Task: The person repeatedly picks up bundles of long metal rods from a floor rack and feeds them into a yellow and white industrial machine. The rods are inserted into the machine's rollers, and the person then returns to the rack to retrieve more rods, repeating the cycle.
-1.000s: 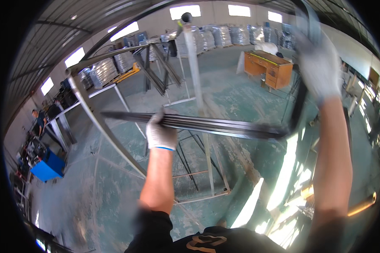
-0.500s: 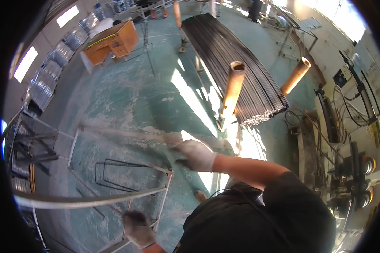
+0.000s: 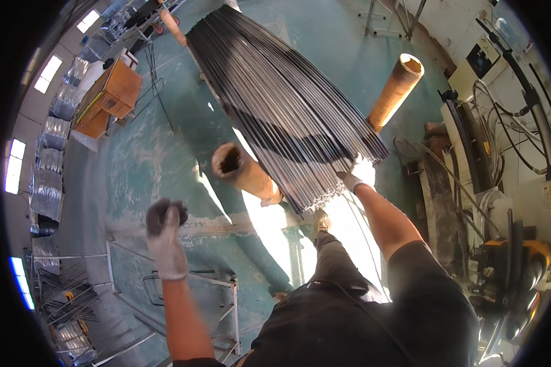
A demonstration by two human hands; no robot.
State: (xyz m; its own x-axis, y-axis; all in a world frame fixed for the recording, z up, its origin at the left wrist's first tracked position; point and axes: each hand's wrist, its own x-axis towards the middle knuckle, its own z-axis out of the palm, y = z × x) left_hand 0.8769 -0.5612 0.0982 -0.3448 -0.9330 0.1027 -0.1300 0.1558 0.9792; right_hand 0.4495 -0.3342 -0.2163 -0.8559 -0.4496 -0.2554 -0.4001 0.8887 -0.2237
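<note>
A long bundle of thin dark metal rods [image 3: 275, 98] lies ahead of me, its near ends bright in sunlight. My right hand [image 3: 359, 176], in a pale work glove with dark fingers, is at the near right ends of the rods. Glare and the rod ends hide how its fingers are set. My left hand [image 3: 167, 238], gloved the same way, is raised over the floor on the left. Its fingers are curled in with the thumb against them, and nothing shows in them. It is apart from the rods.
Rusty upright pipes flank the bundle, one near left [image 3: 245, 174] and one right [image 3: 396, 92]. A pale metal frame [image 3: 234, 306] stands low on the left. Machinery with cables [image 3: 508, 257] lines the right side. A wooden desk [image 3: 110, 95] is far left.
I have moved closer to the rods. My right hand has reached forward to their near ends. My left hand has come up from the pale frame.
</note>
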